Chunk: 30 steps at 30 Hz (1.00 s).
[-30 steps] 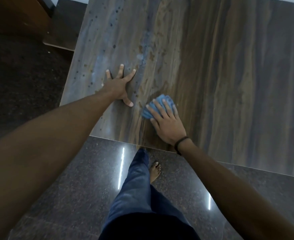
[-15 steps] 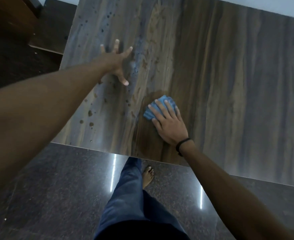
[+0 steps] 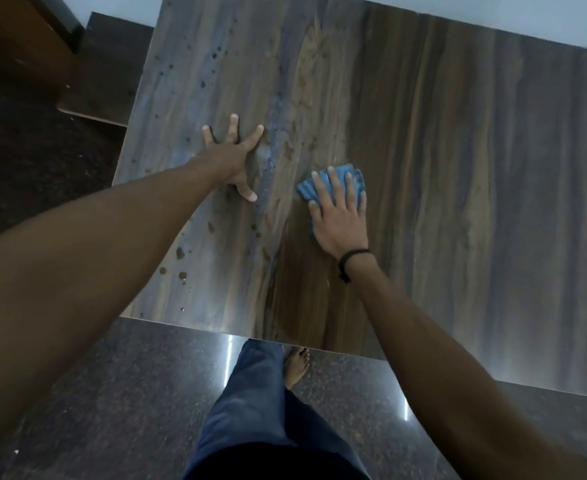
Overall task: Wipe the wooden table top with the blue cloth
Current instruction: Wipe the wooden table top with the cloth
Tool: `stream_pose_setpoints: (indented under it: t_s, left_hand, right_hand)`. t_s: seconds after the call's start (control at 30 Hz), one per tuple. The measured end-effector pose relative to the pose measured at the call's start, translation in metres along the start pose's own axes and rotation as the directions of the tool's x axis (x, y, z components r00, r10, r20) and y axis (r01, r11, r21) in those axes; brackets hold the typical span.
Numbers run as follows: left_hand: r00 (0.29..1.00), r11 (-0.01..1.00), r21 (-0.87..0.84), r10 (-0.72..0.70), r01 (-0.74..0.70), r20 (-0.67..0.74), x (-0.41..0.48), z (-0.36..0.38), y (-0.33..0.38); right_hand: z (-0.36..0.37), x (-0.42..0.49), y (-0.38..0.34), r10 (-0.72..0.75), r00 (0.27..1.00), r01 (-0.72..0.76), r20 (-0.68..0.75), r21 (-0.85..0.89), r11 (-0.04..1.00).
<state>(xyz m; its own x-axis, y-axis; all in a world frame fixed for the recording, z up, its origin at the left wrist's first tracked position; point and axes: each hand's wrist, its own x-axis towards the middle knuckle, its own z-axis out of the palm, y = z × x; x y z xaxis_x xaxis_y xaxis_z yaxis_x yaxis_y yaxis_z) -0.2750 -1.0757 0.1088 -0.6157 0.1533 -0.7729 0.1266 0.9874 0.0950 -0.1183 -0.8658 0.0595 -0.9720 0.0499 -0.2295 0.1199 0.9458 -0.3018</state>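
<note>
Your right hand (image 3: 340, 220) flat on the blue cloth (image 3: 305, 192), fingers (image 3: 336, 188) straight, pressing it to the wooden counter (image 3: 475, 168), your left hand (image 3: 228, 157) just beside, fingers splayed wide on the wood.

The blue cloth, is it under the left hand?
No, the blue cloth lies under the flat right hand, while the left hand rests bare on the table.

Single head view (wide-angle), looking steeply down, close above table top (image 3: 458, 174) near edge.
</note>
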Motion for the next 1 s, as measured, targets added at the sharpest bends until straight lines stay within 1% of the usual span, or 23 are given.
stream_pose_setpoints:
  t_s: [0.03,0.13,0.17,0.2,0.3,0.33,0.37,0.4,0.47,0.5,0.53,0.57,0.63,0.67,0.7,0.73,0.77,0.83,0.9,0.93,1.0]
  left_hand:
    - [1.000,1.000,0.003,-0.008,0.008,-0.003,0.001,0.000,0.000]
    - [1.000,1.000,0.007,-0.001,0.001,-0.020,0.001,0.002,-0.001]
    - [1.000,1.000,0.001,0.013,-0.013,-0.025,0.001,0.003,-0.002]
    - [0.999,1.000,-0.007,0.024,-0.024,-0.029,0.002,0.002,-0.003]
    - [0.999,0.999,-0.022,0.032,-0.032,-0.024,0.003,0.002,-0.005]
    - [0.999,0.999,-0.018,0.028,-0.029,-0.019,0.004,0.002,-0.005]
    - [1.000,1.000,-0.010,0.026,-0.026,-0.010,0.006,0.001,-0.005]
    - [1.000,1.000,-0.005,0.025,-0.025,-0.008,0.008,0.000,-0.005]
    - [0.999,1.000,-0.002,0.022,-0.022,-0.028,0.015,-0.009,-0.006]
    - [0.999,1.000,-0.010,0.023,-0.024,-0.048,0.019,-0.017,-0.007]
    - [0.997,0.999,-0.028,0.030,-0.032,-0.075,0.025,-0.027,-0.009]
    - [0.994,0.998,-0.047,0.039,-0.044,-0.103,0.030,-0.039,-0.011]
    - [0.991,0.996,-0.052,0.059,-0.066,-0.121,0.037,-0.057,-0.014]
    - [0.991,0.996,-0.045,0.073,-0.078,-0.110,0.042,-0.062,-0.014]
    - [0.993,0.996,-0.040,0.081,-0.085,-0.089,0.046,-0.065,-0.014]
    - [0.995,0.996,-0.036,0.083,-0.085,-0.063,0.048,-0.064,-0.012]
    - [0.996,0.996,-0.032,0.076,-0.077,-0.049,0.050,-0.061,-0.010]
    - [0.997,0.998,-0.027,0.054,-0.056,-0.060,0.052,-0.054,-0.010]
    - [0.996,0.997,-0.033,0.060,-0.063,-0.070,0.052,-0.054,-0.011]
    - [0.995,0.997,-0.036,0.068,-0.071,-0.074,0.051,-0.054,-0.011]
    - [0.995,0.997,-0.031,0.074,-0.076,-0.060,0.052,-0.056,-0.011]
  right_hand:
    - [0.004,-0.003,-0.009,-0.026,1.000,0.026,-0.001,-0.010,1.000]
    - [0.011,-0.032,-0.004,-0.220,0.974,0.224,0.055,-0.072,0.972]
    - [0.009,-0.032,0.004,-0.230,0.971,0.235,0.068,-0.080,0.969]
    - [0.006,-0.021,0.011,-0.200,0.978,0.204,0.054,-0.084,0.975]
    - [-0.008,0.033,0.004,0.021,1.000,-0.021,0.001,0.018,1.000]
    - [-0.010,0.044,-0.003,0.049,0.999,-0.049,0.002,0.045,0.998]
    - [-0.010,0.045,-0.012,0.036,0.999,-0.036,0.004,0.043,0.998]
    - [-0.006,0.038,-0.019,-0.019,1.000,0.019,0.001,0.012,1.000]
    - [0.003,0.006,-0.017,-0.190,0.981,0.191,0.028,-0.062,0.980]
    - [0.004,-0.008,-0.009,-0.250,0.967,0.254,0.051,-0.084,0.964]
    - [0.002,-0.011,0.002,-0.276,0.959,0.282,0.071,-0.100,0.954]
    - [-0.001,-0.003,0.011,-0.261,0.963,0.268,0.073,-0.107,0.958]
    - [-0.011,0.032,0.014,-0.121,0.992,0.122,0.023,-0.071,0.990]
    - [-0.016,0.052,0.010,-0.043,0.999,0.043,0.000,-0.037,0.998]
    - [-0.018,0.065,0.003,0.004,1.000,-0.004,-0.004,-0.002,1.000]
    - [-0.017,0.069,-0.006,0.016,1.000,-0.016,-0.004,0.012,1.000]
    - [-0.013,0.064,-0.013,-0.010,1.000,0.010,-0.006,0.000,1.000]
    - [-0.005,0.038,-0.014,-0.134,0.991,0.135,0.016,-0.068,0.989]
    - [-0.008,0.021,0.005,-0.197,0.979,0.201,0.043,-0.096,0.975]
    - [-0.011,0.027,0.014,-0.186,0.982,0.189,0.043,-0.099,0.977]
    - [-0.021,0.058,0.019,-0.073,0.997,0.074,0.014,-0.055,0.996]
